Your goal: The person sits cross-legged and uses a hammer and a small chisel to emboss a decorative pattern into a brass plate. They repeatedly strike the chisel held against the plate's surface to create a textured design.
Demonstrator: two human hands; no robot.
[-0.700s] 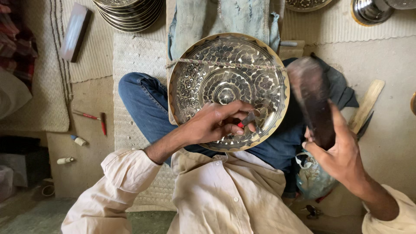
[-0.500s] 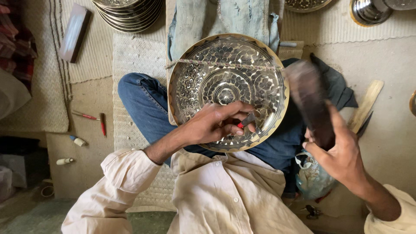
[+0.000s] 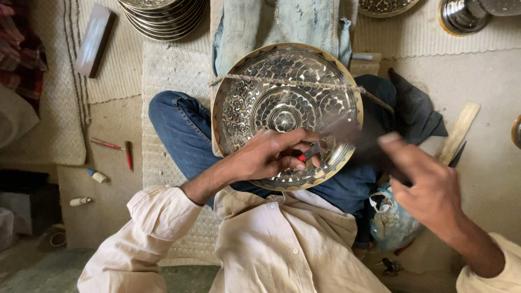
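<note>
I see one engraved brass plate (image 3: 282, 97); left hand (image 3: 271, 157) pinches a red-tipped chisel (image 3: 310, 152), right hand (image 3: 429, 184) grips a blurred mallet (image 3: 363, 141).

The floor (image 3: 504, 163) is pale, dusty concrete, partly covered by cream woven mats (image 3: 173, 70) across the upper part of the frame. At upper left a dark rectangular block (image 3: 95, 39) lies on a mat, and beside it at top centre stands a stack of metal plates (image 3: 163, 16). Further metal vessels (image 3: 467, 13) sit at the upper right. At left, on bare floor, lie two red-handled tools (image 3: 116, 149), and below them two small pale cylinders (image 3: 89, 187). At right a flat wooden stick (image 3: 460, 132) rests just beside a dark cloth (image 3: 415, 111). At lower right sits a crumpled pale blue bag (image 3: 392, 223).
</note>
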